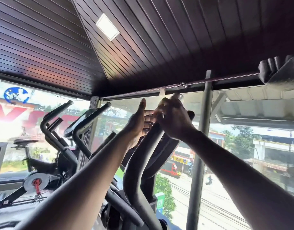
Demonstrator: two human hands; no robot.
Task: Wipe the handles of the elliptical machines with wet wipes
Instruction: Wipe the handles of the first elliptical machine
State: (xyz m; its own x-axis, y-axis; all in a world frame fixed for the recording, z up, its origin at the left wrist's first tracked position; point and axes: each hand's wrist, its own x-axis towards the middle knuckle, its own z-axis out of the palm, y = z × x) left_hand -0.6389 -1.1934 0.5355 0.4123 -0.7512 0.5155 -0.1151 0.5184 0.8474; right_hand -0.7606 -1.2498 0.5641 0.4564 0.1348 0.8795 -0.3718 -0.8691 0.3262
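The black handle (139,161) stands tall, its top leaning toward one o'clock. The left hand (137,125) holds it, thumb up. The right hand (174,120) fingers wrap its top; no wipe shows clearly.

handle (138,165): dark, curved, rising upright | wipe (177,97): pale, blurred, at its top

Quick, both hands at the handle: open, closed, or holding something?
Left hand: fingers curled round the top of the dark curved elliptical handle.
Right hand: curled over the handle top; a pale blurred wipe seems to be in its grip.
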